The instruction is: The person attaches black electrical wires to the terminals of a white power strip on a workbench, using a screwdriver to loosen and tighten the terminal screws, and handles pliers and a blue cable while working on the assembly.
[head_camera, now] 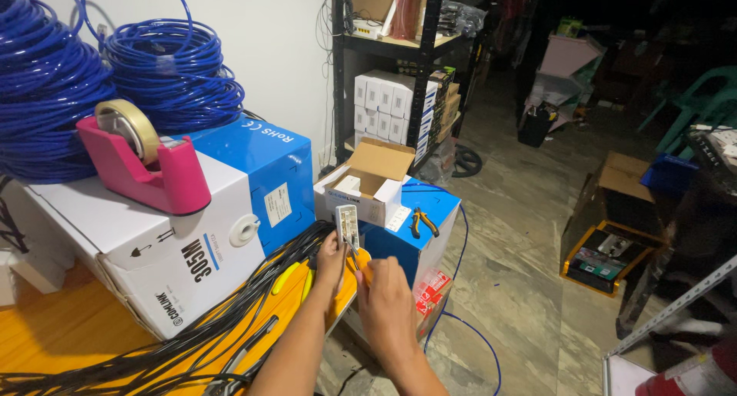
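A person stands at the right edge of an orange table (61,331), both bare arms reaching forward from below; the left hand (332,259) is closed around the lower end of a small white rectangular module (347,225), holding it upright just past the table's right edge; the right hand (386,298) sits just beside it, fingers curled tight on a slim orange-handled tool (361,267) whose tip meets the bottom of the module; a thick bundle of black cables (192,334) runs across the table toward the left hand; near the table's back edge a white carton (153,242) stands with a blue carton (265,173) touching its right side; a pink tape dispenser (146,165) rests on top of the white carton; coils of blue cable (173,66) are stacked behind it against the wall; beyond the hands, off the table, a second blue box (418,227) carries an open small cardboard box (368,185) and a pair of pliers (422,223); a loose blue wire (468,327) trails over the stone floor; black shelving (426,58) holds stacked white boxes (384,104).
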